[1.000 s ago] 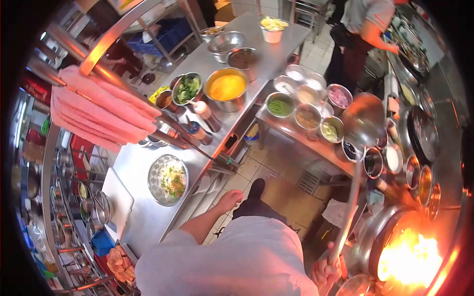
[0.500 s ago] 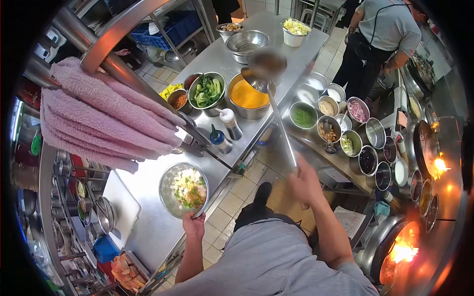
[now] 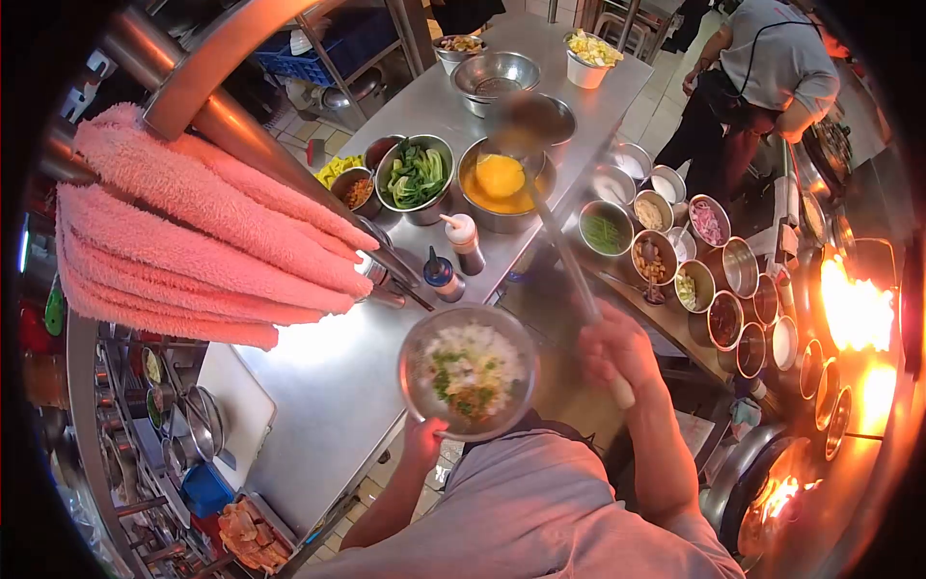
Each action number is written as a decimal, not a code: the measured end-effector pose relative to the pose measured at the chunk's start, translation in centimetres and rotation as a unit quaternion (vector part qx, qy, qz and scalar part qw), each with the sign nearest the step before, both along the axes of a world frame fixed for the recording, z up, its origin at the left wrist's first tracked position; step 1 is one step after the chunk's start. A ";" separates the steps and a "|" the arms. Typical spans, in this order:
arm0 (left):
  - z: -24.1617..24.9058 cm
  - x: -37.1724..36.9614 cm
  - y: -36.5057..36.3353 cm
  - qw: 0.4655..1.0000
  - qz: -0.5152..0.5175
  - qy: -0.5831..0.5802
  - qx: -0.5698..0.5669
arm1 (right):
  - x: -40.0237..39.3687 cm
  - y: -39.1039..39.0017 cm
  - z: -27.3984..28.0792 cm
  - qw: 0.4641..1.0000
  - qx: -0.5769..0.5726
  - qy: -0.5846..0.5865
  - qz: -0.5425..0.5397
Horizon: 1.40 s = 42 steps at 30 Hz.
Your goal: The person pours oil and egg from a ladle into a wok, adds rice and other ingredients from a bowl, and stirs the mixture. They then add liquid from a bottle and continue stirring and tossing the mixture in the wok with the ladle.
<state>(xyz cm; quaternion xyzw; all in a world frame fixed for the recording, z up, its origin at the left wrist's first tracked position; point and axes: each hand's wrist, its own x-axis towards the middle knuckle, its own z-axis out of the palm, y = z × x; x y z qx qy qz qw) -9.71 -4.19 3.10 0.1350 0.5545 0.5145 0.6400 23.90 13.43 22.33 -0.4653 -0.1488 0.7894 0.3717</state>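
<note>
My left hand [image 3: 424, 441] is closed on the near rim of a metal bowl [image 3: 412, 367], which is held up in front of my body beside the table edge. White rice with chopped green and orange-brown bits lies in it. The fingers of my right hand [image 3: 620, 349] wrap round the long handle of a ladle [image 3: 562, 246]. The ladle's head reaches over the pot [image 3: 509, 222] of yellow liquid and appears to hold some of that liquid. A blurred dark shape partly covers another metal bowl [image 3: 561, 121] just behind the pot.
Leafy greens [image 3: 415, 174] and two squeeze bottles [image 3: 464, 241] stand on the steel table [image 3: 328, 425]. Several ingredient pots [image 3: 606, 228] line the right counter. Large flames [image 3: 857, 304] rise at the stove. A towel [image 3: 212, 232] hangs at left; a co-worker [image 3: 772, 68] stands at upper right.
The rice bowl has moved right, from over the table to in front of my body. Yellow liquid now shows in the ladle's head over the pot. The stove flame has grown, reddening the light.
</note>
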 end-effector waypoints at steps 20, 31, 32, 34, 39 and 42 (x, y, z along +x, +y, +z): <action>-0.2 14.4 18.8 0.996 -0.056 -0.045 0.047 | 3.0 -5.9 3.6 0.947 -0.037 0.306 -0.088; 0.9 20.8 16.0 0.977 -0.211 0.002 0.036 | 10.8 -26.8 6.8 0.919 -0.026 0.340 -0.200; 1.0 22.7 15.1 0.972 -0.230 -0.004 0.050 | 11.5 -29.1 7.3 0.917 -0.019 0.329 -0.226; 5.5 27.7 12.2 0.955 -0.286 -0.027 0.073 | 12.4 -33.9 7.8 0.908 -0.008 0.318 -0.271; 4.9 39.6 5.8 0.897 -0.433 -0.062 0.056 | 13.9 -46.0 6.2 0.868 0.091 0.274 -0.405; 5.4 46.2 2.1 0.864 -0.500 -0.051 0.037 | 15.0 -51.0 7.6 0.838 0.108 0.216 -0.489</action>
